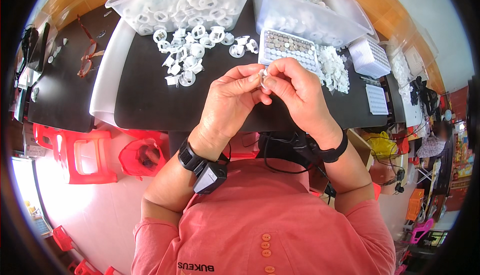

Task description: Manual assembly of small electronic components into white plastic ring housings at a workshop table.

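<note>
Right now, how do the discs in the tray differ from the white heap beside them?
The discs lie in neat rows in a tray; the white heap is jumbled. The discs are round, while the heap's pieces look irregular. The discs vary from brownish to silvery grey; the heap is white throughout. Both are on the black table.

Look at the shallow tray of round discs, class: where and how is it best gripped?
Probably grip the tray by its left and right rims together, coming from the person's side: it lies flat and holds many discs, so should stay level. The translucent bin stands close behind its far edge; white pieces crowd the right rim, so go gently.
</note>
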### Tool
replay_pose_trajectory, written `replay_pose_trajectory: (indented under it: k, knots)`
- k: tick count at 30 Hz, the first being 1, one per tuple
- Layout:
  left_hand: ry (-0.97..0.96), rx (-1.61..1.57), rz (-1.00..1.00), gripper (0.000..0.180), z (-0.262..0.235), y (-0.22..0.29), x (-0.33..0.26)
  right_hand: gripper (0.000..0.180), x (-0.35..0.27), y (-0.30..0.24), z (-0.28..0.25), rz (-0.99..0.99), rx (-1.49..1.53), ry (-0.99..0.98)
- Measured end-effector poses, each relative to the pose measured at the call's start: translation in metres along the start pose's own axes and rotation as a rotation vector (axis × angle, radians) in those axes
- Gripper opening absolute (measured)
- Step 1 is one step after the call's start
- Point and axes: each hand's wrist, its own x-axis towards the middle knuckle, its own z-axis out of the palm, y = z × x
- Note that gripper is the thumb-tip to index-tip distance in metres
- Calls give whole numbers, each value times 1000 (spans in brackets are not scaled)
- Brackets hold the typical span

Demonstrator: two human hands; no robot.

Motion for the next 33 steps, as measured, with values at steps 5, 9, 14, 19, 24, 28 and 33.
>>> replay_pose_trajectory:
  k: [5,9,14,19,24,28,33]
  knots:
    - [21,6,-2,19,1,-1,1,6,0,2,1,-144,-202,39]
    - [-1,5,1,20,1,-1,1,6,2,-6,-1,86,100,5]
    - [-2,-4,10,19,-1,-2,1,5,4,-13,-9,242,321,-45]
    - [-11,-1,11,17,-1,-2,2,5,6,-12,-10,328,433,-14]
    - [20,-20,27,16,-1,-2,1,6,3,-8,3,273,361,62]
    - [18,-40,15,15,-2,-2,2,7,-3,-5,11,166,240,143]
    - [16,-16,15,15,0,-2,2,8,4,-14,-5,153,142,58]
